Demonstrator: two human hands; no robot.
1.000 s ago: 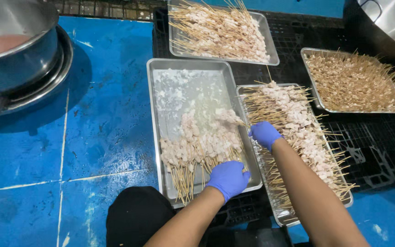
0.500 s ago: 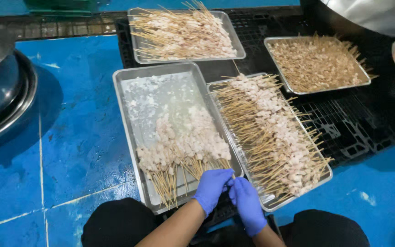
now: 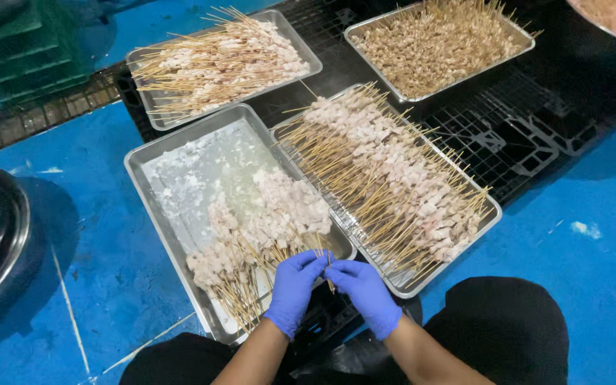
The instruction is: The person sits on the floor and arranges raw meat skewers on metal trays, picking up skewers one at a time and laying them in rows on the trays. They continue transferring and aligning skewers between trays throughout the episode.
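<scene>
Pinching one skewer [image 3: 328, 265] between both hands, left hand [image 3: 295, 289] and right hand [image 3: 365, 294] grip narrowly. Its point could pierce a glove if fingers slip.

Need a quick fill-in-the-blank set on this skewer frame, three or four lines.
1. Both hands wear ____ gloves.
2. The left hand and right hand meet at the near edge of the tray of floured skewers, gripping wooden ____.
3. ____ metal trays of skewers are in view.
4. The floor is painted ____.

Missing words: blue; skewers; four; blue
</scene>
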